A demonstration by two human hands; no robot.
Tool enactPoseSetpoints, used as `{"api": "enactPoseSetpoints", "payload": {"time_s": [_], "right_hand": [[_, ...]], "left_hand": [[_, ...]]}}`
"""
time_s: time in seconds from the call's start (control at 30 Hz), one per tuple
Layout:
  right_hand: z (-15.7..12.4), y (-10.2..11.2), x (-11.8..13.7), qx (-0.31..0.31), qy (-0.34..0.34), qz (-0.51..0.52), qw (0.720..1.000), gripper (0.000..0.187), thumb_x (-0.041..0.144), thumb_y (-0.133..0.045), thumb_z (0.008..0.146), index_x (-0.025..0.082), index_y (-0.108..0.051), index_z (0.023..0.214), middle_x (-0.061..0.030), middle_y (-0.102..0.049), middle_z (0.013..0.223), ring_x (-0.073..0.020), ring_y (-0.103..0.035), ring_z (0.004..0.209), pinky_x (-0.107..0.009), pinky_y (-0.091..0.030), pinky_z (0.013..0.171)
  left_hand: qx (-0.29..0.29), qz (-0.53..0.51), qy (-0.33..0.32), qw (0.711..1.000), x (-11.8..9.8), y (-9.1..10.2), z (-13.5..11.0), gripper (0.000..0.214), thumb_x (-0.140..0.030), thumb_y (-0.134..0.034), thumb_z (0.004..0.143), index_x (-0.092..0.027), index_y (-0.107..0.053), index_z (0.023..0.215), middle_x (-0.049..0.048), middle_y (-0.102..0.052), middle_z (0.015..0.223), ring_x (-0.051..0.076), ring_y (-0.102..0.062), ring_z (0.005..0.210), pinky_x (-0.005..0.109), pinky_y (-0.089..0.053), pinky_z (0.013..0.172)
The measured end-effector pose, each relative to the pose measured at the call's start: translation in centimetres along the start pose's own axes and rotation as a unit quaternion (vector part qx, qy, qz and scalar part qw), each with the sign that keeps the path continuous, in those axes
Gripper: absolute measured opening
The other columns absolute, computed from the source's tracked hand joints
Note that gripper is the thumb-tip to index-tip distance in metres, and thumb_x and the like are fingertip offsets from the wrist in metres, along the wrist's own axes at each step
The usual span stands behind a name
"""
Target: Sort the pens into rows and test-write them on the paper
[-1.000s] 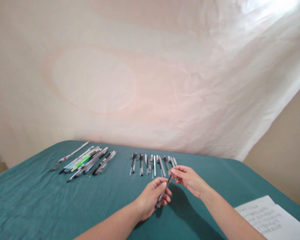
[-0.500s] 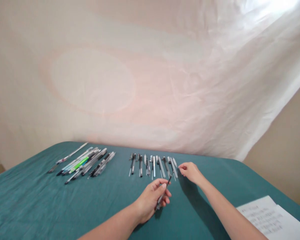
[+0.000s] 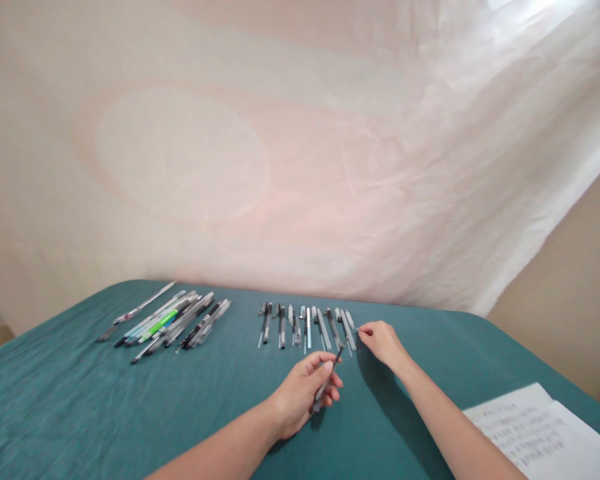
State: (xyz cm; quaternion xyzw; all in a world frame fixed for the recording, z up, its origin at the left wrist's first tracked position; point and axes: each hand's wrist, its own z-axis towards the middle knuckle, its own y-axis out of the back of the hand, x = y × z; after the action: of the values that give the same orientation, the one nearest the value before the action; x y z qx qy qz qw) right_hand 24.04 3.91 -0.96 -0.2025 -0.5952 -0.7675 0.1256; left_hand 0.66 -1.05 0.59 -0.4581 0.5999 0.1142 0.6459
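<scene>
My left hand [image 3: 300,395] is closed around a dark, clear-barrelled pen [image 3: 319,400], held at a slant above the cloth with its thin dark end pointing up and away. My right hand [image 3: 383,343] is at the right end of a row of pen parts, fingertips pinched together. Whatever lies between those fingertips is too small to name. Closest to it in the row is a frosted pen barrel [image 3: 351,333]. Further left in the same row lie black barrels, caps, thin refills and a pale blue pen [image 3: 309,327].
On the left of the green-covered table [image 3: 70,407] lies a loose pile of several pens, among them a bright green pen [image 3: 159,326]. Sheets of paper with writing [image 3: 525,427] rest at the front right. A pale hanging sheet [image 3: 300,167] stands behind the table.
The view has shifted slightly, moving the table and pens a little up in the picture. Both hands keep nearly the same pose, the left still holding the pen.
</scene>
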Motion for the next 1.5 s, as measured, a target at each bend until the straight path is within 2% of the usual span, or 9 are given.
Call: {"api": "enactPoseSetpoints", "payload": {"time_s": [0.27,0.53,0.87,1.0,1.1,1.2,1.3,1.37,1.5], "right_hand": [[-0.3,-0.3,0.2,-0.019,-0.017,-0.065,0.998,0.018,0.026,-0.052,0.073,0.021,-0.067,0.066,-0.0071,-0.066,0.076,-0.0188,-0.058,0.074,-0.025,-0.035,0.066],[-0.6,0.0,0.2,-0.009,-0.061,-0.076,0.995,0.019,0.034,-0.052,0.074,0.021,-0.064,0.067,-0.0046,-0.066,0.071,-0.0168,-0.059,0.071,-0.024,-0.034,0.060],[-0.4,-0.2,0.7,-0.006,-0.081,-0.024,0.996,0.024,0.038,-0.051,0.073,0.019,-0.062,0.063,-0.0058,-0.066,0.070,-0.0183,-0.058,0.070,-0.025,-0.033,0.058],[-0.4,0.7,0.9,0.005,-0.075,0.025,0.997,0.028,0.039,-0.048,0.073,0.017,-0.060,0.060,-0.0066,-0.064,0.065,-0.0173,-0.056,0.065,-0.025,-0.035,0.057],[-0.9,2.1,2.0,0.046,-0.065,0.079,0.994,0.031,0.040,-0.046,0.074,0.014,-0.062,0.067,-0.0056,-0.063,0.063,-0.0144,-0.055,0.059,-0.023,-0.037,0.052],[-2.0,3.8,4.0,0.168,-0.040,0.180,0.968,0.030,0.041,-0.052,0.072,0.014,-0.065,0.076,-0.0045,-0.065,0.071,-0.0106,-0.055,0.057,-0.019,-0.038,0.048],[-3.3,4.6,6.0,0.311,-0.021,0.338,0.888,0.031,0.040,-0.061,0.067,0.012,-0.066,0.081,-0.0053,-0.064,0.077,-0.0083,-0.052,0.057,-0.018,-0.037,0.047],[-3.8,4.4,6.9,0.326,-0.025,0.393,0.860,0.030,0.038,-0.066,0.064,0.011,-0.066,0.078,-0.0033,-0.062,0.070,-0.0070,-0.049,0.055,-0.016,-0.035,0.045],[-3.8,3.1,7.4,0.284,-0.060,0.435,0.853,0.028,0.037,-0.069,0.060,0.011,-0.065,0.070,0.0021,-0.053,0.054,-0.0045,-0.044,0.047,-0.014,-0.030,0.040]], "left_hand": [[-0.005,-0.002,0.000,1.000,-0.1,-0.1,0.0,0.035,-0.042,-0.054,0.074,-0.017,-0.047,0.097,-0.0008,-0.055,0.069,0.007,-0.051,0.052,0.018,-0.032,0.048],[-0.002,-0.001,-0.004,1.000,0.1,0.0,0.1,0.033,-0.041,-0.052,0.075,-0.017,-0.046,0.097,-0.0007,-0.055,0.068,0.007,-0.050,0.052,0.018,-0.032,0.048],[-0.006,-0.010,-0.003,1.000,0.0,0.0,-0.1,0.034,-0.041,-0.054,0.074,-0.017,-0.047,0.096,-0.0006,-0.056,0.068,0.007,-0.051,0.052,0.019,-0.032,0.048],[-0.008,-0.014,-0.002,1.000,0.0,0.1,-0.1,0.033,-0.041,-0.054,0.074,-0.017,-0.047,0.096,-0.0006,-0.056,0.068,0.007,-0.051,0.052,0.018,-0.032,0.047],[-0.007,-0.025,-0.002,1.000,0.1,0.2,0.0,0.031,-0.039,-0.053,0.076,-0.017,-0.047,0.097,-0.0005,-0.056,0.068,0.006,-0.051,0.052,0.018,-0.033,0.048],[-0.013,-0.036,0.000,0.999,0.2,0.2,0.1,0.028,-0.037,-0.052,0.077,-0.017,-0.047,0.097,-0.0004,-0.056,0.069,0.006,-0.051,0.053,0.017,-0.034,0.049],[-0.022,-0.042,0.005,0.999,0.1,0.1,0.1,0.027,-0.036,-0.051,0.078,-0.017,-0.048,0.095,-0.0002,-0.056,0.069,0.006,-0.051,0.053,0.017,-0.035,0.050],[-0.021,-0.043,0.005,0.999,0.0,0.1,0.1,0.026,-0.036,-0.052,0.078,-0.016,-0.049,0.094,-0.0001,-0.056,0.069,0.005,-0.051,0.053,0.017,-0.035,0.050],[-0.020,-0.043,0.002,0.999,-0.1,0.1,0.0,0.026,-0.036,-0.054,0.077,-0.016,-0.049,0.093,-0.0003,-0.056,0.069,0.005,-0.050,0.054,0.016,-0.035,0.051]]}}
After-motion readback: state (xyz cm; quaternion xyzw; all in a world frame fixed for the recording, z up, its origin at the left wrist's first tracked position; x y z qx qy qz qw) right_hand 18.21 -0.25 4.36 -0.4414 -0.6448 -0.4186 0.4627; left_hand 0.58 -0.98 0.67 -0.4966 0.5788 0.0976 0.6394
